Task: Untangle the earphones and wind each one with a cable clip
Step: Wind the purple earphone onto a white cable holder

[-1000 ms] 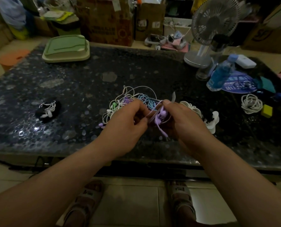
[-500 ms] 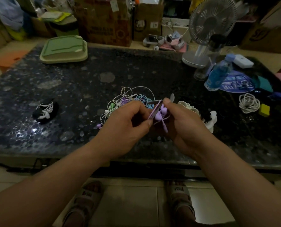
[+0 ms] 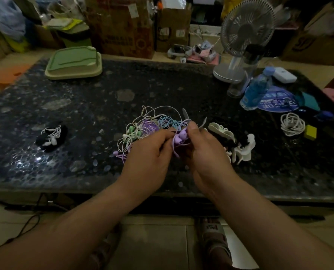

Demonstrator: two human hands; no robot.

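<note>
- Left hand point(image 3: 148, 154) and right hand point(image 3: 207, 152) pinch the purple earphones point(image 3: 179, 138) between them, near the table point(image 3: 80, 172) front edge.
- Tangled earphones point(image 3: 154, 123) lie just behind; white cable clips point(image 3: 244, 148) just right.

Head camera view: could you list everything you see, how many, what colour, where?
table: one, dark speckled, centre
tangled earphones: one heap, white, purple, blue, green, mid-table behind the hands
purple earphone: one, purple, between both hands
wound earphone: one, white on black clip, table left
cable clips: several, white and black, right of the hands
coiled cable: one, white, table right
tray: one, green, far left
fan: one, grey, far right
bottle: one, blue, near the fan
left hand: one, pinching the purple earphone
right hand: one, pinching the purple earphone
</note>
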